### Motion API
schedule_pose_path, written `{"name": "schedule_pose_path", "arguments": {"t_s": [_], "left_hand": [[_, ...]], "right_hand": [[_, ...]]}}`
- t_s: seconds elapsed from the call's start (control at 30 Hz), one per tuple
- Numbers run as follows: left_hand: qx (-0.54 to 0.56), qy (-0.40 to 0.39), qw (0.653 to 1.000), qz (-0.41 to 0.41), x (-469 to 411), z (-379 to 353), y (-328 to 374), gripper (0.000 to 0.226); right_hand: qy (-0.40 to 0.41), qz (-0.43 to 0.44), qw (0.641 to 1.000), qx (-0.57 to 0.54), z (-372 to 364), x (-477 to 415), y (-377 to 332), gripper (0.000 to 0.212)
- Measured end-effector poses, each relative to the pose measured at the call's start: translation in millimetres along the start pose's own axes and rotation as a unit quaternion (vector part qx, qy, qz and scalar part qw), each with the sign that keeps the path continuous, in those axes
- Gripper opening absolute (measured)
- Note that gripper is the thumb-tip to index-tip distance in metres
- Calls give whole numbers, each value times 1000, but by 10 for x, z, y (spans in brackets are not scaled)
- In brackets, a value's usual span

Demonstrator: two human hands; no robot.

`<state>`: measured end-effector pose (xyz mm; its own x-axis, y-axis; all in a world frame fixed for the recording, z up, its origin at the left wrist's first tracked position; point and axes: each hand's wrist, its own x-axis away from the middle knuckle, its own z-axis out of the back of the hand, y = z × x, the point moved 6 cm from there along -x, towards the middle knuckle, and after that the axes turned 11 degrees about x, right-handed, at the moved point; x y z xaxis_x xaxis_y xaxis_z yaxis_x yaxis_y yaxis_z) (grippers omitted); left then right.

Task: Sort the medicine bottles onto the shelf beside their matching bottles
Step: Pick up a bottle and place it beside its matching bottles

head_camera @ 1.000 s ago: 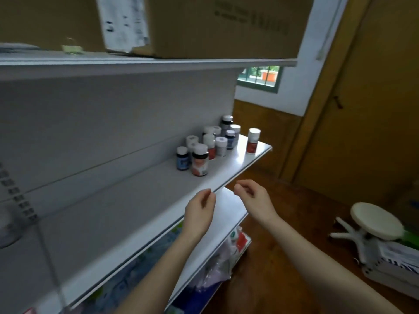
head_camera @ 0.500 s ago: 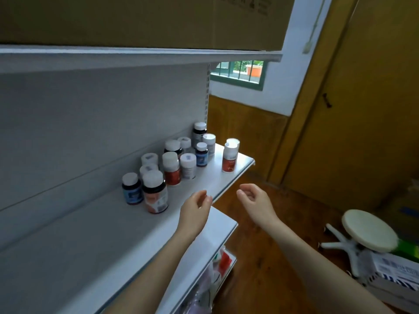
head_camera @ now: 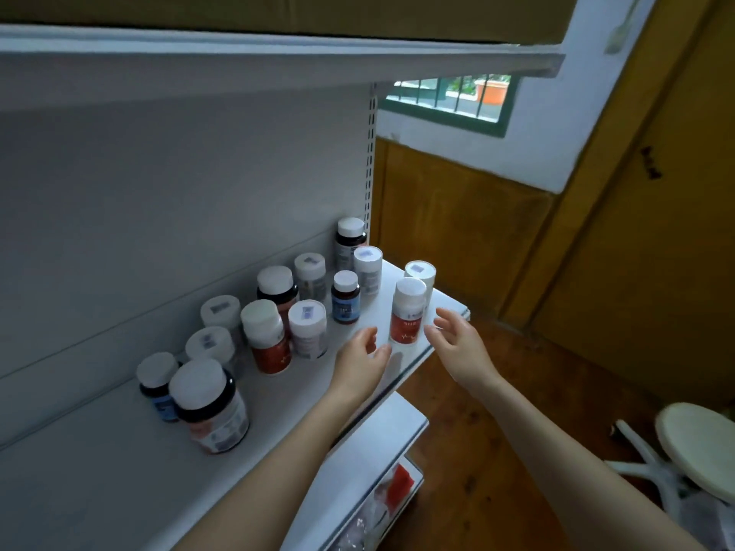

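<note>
Both hands hanging loose & empty mid-frame, left hand (head_camera: 360,361) & right hand (head_camera: 461,347) flanking, not touching, the red-label bottle (head_camera: 407,312) standing capped on the shelf (head_camera: 278,399).

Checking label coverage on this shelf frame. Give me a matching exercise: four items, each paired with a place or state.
Items
1. red-label bottle
2. large dark bottle
3. stool
4. cardboard box

Places or states
A. on the top shelf, above the bottles
B. on the floor at the right
C. upright near the shelf's front edge, between the left hand and right hand, neither gripping it
D. nearest the camera in the bottle group

Pairs: 1-C, 2-D, 3-B, 4-A
</note>
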<state>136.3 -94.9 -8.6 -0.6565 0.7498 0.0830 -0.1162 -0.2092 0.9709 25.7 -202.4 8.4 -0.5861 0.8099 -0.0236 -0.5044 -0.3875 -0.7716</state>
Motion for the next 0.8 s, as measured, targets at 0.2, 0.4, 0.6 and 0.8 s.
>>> {"name": "schedule_pose_path", "arguments": {"t_s": [0.2, 0.4, 0.6, 0.8], "left_hand": [[10, 28, 998, 47, -401, -307, -83, 52], [66, 60, 995, 37, -488, -378, -106, 31], [126, 144, 981, 21, -146, -37, -46, 29], [127, 256, 958, -8, 497, 610, 88, 24]], "right_hand": [[-105, 35, 992, -59, -84, -475, 71, 48], [-206, 70, 969, -118, -123, -663, 127, 26], [-251, 107, 955, -119, -259, -783, -210, 21], [-336, 146, 908, -203, -745, -371, -815, 10]]}}
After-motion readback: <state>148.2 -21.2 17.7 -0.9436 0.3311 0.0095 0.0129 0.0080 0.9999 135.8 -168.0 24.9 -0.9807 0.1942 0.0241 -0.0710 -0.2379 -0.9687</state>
